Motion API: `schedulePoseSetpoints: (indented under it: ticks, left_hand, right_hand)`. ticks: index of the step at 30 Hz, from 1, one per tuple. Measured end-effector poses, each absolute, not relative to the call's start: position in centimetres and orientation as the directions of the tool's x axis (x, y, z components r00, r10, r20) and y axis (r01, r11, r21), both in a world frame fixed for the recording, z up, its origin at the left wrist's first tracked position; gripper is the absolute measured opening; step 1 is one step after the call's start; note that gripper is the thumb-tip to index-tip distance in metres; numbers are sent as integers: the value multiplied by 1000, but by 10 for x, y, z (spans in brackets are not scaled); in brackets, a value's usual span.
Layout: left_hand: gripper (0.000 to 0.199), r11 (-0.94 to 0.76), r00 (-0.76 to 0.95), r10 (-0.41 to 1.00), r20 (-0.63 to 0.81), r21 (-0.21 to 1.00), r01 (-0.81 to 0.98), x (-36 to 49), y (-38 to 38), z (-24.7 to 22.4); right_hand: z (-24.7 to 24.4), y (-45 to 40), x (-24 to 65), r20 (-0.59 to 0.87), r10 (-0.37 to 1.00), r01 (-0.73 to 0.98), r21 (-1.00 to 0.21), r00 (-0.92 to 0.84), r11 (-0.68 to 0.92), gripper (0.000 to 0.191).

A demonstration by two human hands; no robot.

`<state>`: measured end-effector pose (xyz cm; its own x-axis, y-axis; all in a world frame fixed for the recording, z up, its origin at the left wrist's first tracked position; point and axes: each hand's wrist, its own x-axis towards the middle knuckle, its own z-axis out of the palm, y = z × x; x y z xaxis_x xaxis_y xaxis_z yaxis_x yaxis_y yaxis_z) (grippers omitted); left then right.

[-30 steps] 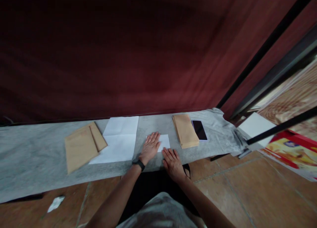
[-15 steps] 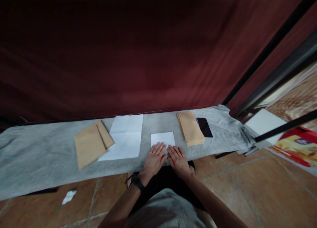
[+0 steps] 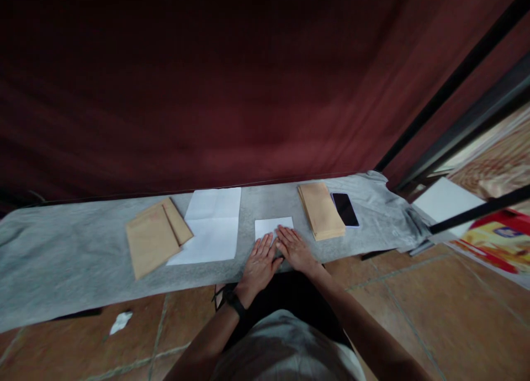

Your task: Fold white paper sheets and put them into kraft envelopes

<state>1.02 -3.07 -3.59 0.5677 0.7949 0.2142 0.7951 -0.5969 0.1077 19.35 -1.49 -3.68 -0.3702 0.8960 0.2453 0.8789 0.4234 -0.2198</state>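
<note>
By the near edge of the bench (image 3: 83, 254): small white paper (image 3: 270, 225), under and just beyond left hand (image 3: 257, 269) and right hand (image 3: 296, 252), neither nearer; fingers (image 3: 265, 244) flat, gripping nothing (long axis unclear, partly covered).

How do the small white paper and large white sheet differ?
The small white paper lies partly under the left hand and right hand; the large white sheet, partly under brown envelopes, touches neither. The small white paper covers less grey cloth than the large white sheet. Both are white.
</note>
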Motion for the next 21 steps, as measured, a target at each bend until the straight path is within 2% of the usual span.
schedulePoseSetpoints:
  ticks: [5,14,21]
  left_hand:
    - [59,-594,562,796,224,109,797,10,-31,-31]
    - [61,-589,559,801,215,113,800,10,-30,-32]
    - [54,-577,540,810,228,144,804,12,-32,-35]
  right_hand:
    - [-42,4,206,253,908,908,-171,-334,382,54]
    - [-37,16,203,301,939,953,-197,-166,231,54]
    - [-47,-48,198,320,893,904,-184,-316,386,53]
